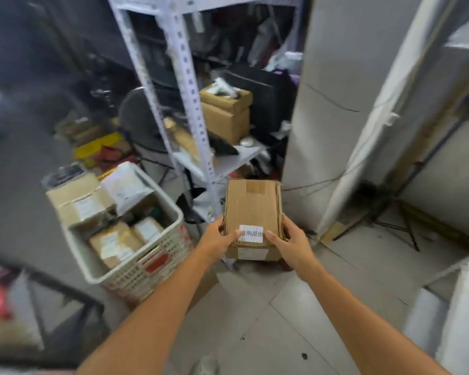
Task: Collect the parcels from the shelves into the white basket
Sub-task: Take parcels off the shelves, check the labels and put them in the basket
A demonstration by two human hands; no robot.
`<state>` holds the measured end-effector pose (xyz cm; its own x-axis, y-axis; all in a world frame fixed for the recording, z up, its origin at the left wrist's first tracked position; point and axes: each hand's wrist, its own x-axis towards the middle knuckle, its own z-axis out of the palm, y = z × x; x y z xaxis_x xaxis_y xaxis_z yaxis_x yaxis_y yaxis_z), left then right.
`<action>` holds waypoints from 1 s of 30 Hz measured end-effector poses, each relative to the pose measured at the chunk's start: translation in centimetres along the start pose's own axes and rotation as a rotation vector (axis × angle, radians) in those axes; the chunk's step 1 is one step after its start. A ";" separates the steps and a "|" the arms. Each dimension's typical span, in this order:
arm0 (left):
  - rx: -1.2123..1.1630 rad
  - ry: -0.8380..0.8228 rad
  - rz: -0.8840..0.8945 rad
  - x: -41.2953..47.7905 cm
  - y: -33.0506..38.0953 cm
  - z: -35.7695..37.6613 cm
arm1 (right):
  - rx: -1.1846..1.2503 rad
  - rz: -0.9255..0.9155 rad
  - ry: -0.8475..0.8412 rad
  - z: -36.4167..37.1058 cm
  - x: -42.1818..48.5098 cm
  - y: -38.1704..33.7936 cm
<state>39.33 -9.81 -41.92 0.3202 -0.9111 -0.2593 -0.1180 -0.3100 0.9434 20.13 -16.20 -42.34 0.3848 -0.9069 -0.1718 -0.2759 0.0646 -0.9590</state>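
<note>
Brown rectangular cardboard parcel with white label (252,209) was held mid-air, long axis 12-to-6. Left hand (218,235) and right hand (291,240) gripped its near end, fingers curled round each side. White plastic lattice basket (136,277), part-filled, sat on grey tiled floor (255,320) at 9 o'clock from parcel, nearer left hand; carry probably goes leftward.

The fingers of the left hand (216,237) and the right hand (291,240) lie mostly out of sight along the sides of the brown cardboard box (252,207). Both thumbs cover the ends of its white printed label (251,234). Labels on the parcels (114,244) in the white lattice plastic basket (157,266) are too blurred to read. The top edge cuts off the white perforated metal shelf rack (184,85). The dark shapes (25,109) on the left are smeared beyond telling.
</note>
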 end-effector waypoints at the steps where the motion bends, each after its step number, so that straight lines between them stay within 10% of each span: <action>1: -0.022 0.039 -0.021 -1.0 -0.5 -1.2 | -0.018 -0.014 -0.037 1.3 0.1 -0.2; 14: -0.132 0.477 -0.101 -5.7 -6.1 -19.3 | -0.077 -0.104 -0.481 21.7 5.4 -5.4; 30: -0.311 0.493 -0.223 12.5 -17.7 -34.8 | -0.232 0.006 -0.616 40.5 25.7 -3.7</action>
<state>78.13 -6.28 -54.68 0.7103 -0.5784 -0.4012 0.2571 -0.3173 0.9128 66.70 -22.93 -52.30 0.7972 -0.4982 -0.3409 -0.4361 -0.0848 -0.8959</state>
